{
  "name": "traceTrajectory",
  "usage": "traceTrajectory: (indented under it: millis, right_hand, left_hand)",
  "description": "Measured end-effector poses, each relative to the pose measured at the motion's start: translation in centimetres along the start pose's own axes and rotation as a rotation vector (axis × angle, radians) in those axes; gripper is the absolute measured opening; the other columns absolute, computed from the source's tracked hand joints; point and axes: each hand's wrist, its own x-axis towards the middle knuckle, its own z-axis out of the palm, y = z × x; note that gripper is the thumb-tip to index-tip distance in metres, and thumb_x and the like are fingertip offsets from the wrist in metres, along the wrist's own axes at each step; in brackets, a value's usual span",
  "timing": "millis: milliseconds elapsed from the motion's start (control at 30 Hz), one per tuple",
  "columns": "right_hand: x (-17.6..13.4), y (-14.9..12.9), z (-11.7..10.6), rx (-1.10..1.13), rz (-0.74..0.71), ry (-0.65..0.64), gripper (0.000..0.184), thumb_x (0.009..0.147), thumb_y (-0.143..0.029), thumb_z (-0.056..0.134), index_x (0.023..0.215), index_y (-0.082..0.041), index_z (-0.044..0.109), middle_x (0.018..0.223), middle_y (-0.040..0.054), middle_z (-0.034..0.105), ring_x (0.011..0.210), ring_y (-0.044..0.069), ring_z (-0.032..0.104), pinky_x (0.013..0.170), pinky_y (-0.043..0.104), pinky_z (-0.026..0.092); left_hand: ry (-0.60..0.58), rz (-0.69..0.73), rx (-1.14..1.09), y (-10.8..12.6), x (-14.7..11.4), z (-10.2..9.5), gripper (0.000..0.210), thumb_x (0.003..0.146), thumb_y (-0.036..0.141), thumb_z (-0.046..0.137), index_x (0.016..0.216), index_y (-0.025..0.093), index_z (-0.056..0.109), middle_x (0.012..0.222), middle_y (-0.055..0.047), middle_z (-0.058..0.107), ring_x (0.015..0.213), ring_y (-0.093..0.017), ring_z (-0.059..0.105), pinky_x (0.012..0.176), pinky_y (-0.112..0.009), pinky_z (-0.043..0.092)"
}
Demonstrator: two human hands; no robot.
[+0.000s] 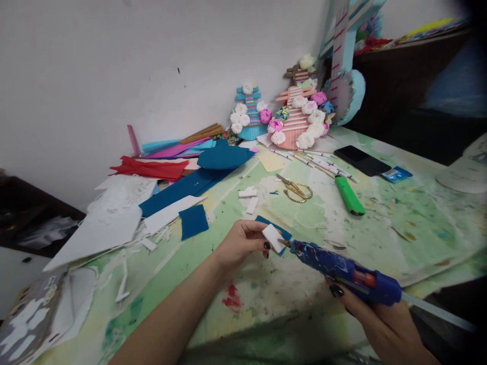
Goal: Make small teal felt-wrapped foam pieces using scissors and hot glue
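Observation:
Between the fingers of my left hand (240, 242) is a small white foam block (272, 238), with a dark blue paper piece (274, 226) behind or beneath it; I cannot tell if the two are joined. My right hand (384, 322) is wrapped round a blue glue gun (338, 268), whose tip touches or almost touches the block's edge. A white glue stick (437, 310) sticks out of the gun's back end. Part of the right hand's fingers is hidden under the gun. To the left lies a blue paper square (194, 222).
Gold-handled scissors (299, 191), a green cutter (349, 195), a black phone (361, 159) and several markers (323, 165) lie beyond my hands. White offcuts (249, 197) are nearby. Blue paper (190, 185) and white board (102, 233) cover the left. Flower-trimmed ornaments (292, 121) lean at the wall.

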Motion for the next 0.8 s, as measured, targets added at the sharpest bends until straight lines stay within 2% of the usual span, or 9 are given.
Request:
traceTrajectory:
  millis: [133,200,333,533,667,800]
  right_hand:
    - [0.6,-0.9,-0.4,-0.056,-0.103,-0.064,0.020,0.086,-0.029,0.056,0.100,-0.022,0.068,0.081,0.0046,0.070,0.069,0.019,0.067,0.061,0.023,0.057]
    - [0.5,-0.7,-0.4,-0.082,-0.111,-0.051,0.018,0.085,-0.030,0.057,0.097,-0.021,0.068,0.082,0.0045,0.071,0.073,0.020,0.068,0.061,0.023,0.057]
    - [0.4,-0.4,-0.3,-0.086,-0.097,-0.012,0.025,0.083,-0.029,0.061,0.106,-0.022,0.066,0.092,0.0050,0.071,0.074,0.021,0.068,0.065,0.025,0.058]
    - [1.2,-1.9,-0.1,0.051,-0.094,-0.058,0.008,0.083,-0.024,0.058,0.088,-0.024,0.064,0.070,0.0011,0.064,0.061,0.017,0.063,0.051,0.021,0.053]
    - [1.3,-2.1,-0.2,0.068,-0.113,-0.029,0.014,0.083,-0.019,0.056,0.094,-0.026,0.062,0.075,0.0009,0.065,0.066,0.018,0.065,0.056,0.022,0.055]
    - [1.2,-1.5,-1.0,-0.003,-0.084,0.012,0.020,0.085,-0.017,0.054,0.097,-0.030,0.063,0.090,0.0008,0.066,0.083,0.021,0.065,0.073,0.026,0.056]
  left_hand:
    - [0.032,0.026,-0.038,0.0,0.1,0.1,0.032,0.055,0.027,0.085,0.082,0.013,0.075,0.067,-0.006,0.070,0.051,-0.011,0.058,0.048,-0.020,0.047]
    - [0.039,0.030,-0.051,0.1,0.2,0.1,0.033,0.054,0.027,0.086,0.082,0.012,0.075,0.066,-0.006,0.070,0.052,-0.011,0.058,0.048,-0.020,0.047]
    - [0.037,0.020,-0.053,0.2,0.1,0.2,0.033,0.053,0.028,0.086,0.081,0.012,0.075,0.068,-0.007,0.071,0.050,-0.010,0.058,0.049,-0.020,0.047]
    - [0.038,0.036,-0.050,0.1,0.0,0.2,0.031,0.055,0.026,0.085,0.082,0.013,0.075,0.067,-0.006,0.070,0.052,-0.010,0.058,0.050,-0.020,0.047]
    - [0.028,0.030,-0.037,0.0,0.1,0.2,0.032,0.055,0.027,0.085,0.082,0.013,0.075,0.067,-0.006,0.070,0.051,-0.010,0.058,0.049,-0.021,0.047]
    - [0.027,0.040,-0.070,0.0,0.1,0.2,0.030,0.057,0.025,0.084,0.083,0.012,0.074,0.061,-0.003,0.067,0.049,-0.010,0.057,0.048,-0.020,0.048]
